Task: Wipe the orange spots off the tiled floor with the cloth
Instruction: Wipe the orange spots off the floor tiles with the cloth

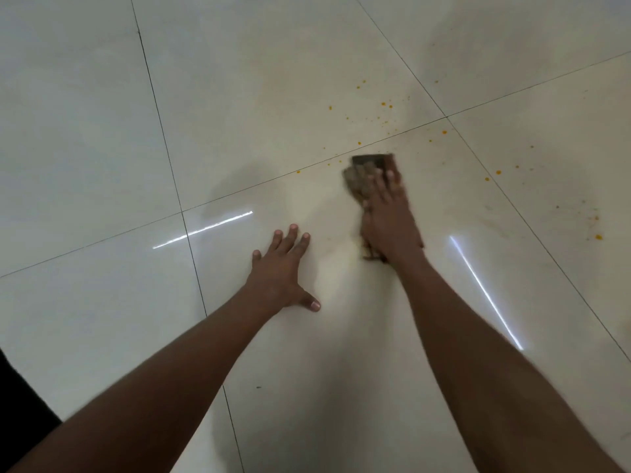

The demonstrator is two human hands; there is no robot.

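Head view looks down on both bare forearms, each cut off by the bottom edge, with a dark shape (20,401) in the lower left corner too cropped to identify. Motion blur smears the right hand (389,216) and the cloth (362,180), so the cloth's edges and the exact finger positions are hard to read. Most of the cloth is hidden under the palm; what shows is a brownish, crumpled wad with a darker strip at its far edge and a small bit poking out near the wrist. The right grip lies flat on top with fingers stretched forward, pressing the cloth to the tiled floor (102,138) rather than curling round it, just below a grout line. The left hand (283,271) rests on the floor well apart from the cloth, fingers spread and straight, holding nothing. Orange spots (386,105) scatter beyond the cloth across the far tile, and more orange flecks (498,172) dot the tile to the right. Two bright streaks of reflected light (205,228) cross the glossy tiles
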